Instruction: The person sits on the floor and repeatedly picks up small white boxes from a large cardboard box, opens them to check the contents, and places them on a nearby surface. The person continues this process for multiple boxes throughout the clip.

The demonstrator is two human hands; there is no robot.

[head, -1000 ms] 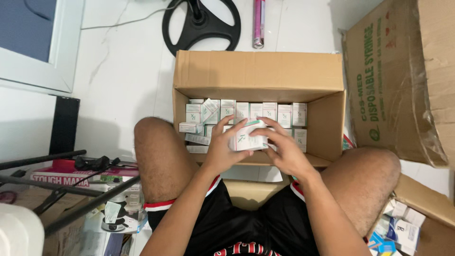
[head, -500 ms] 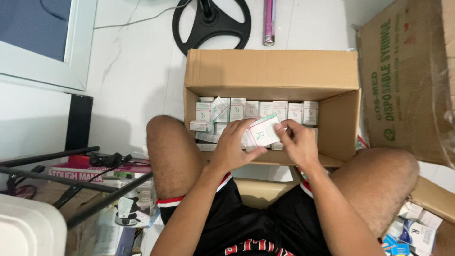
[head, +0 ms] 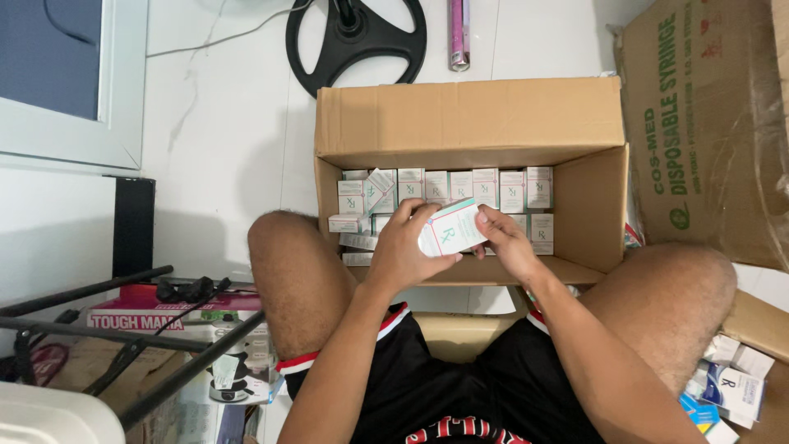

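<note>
since before, both hands turned the packet (head: pixel 450 230) flatter; left hand (head: pixel 404 251) and right hand (head: pixel 503 242) grip it over the carton's (head: pixel 468 123) near edge.

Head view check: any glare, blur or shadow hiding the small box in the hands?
Head view: even light, no glare; the small white box is sharp between left hand and right hand; only soft shadow inside the open carton.
</note>
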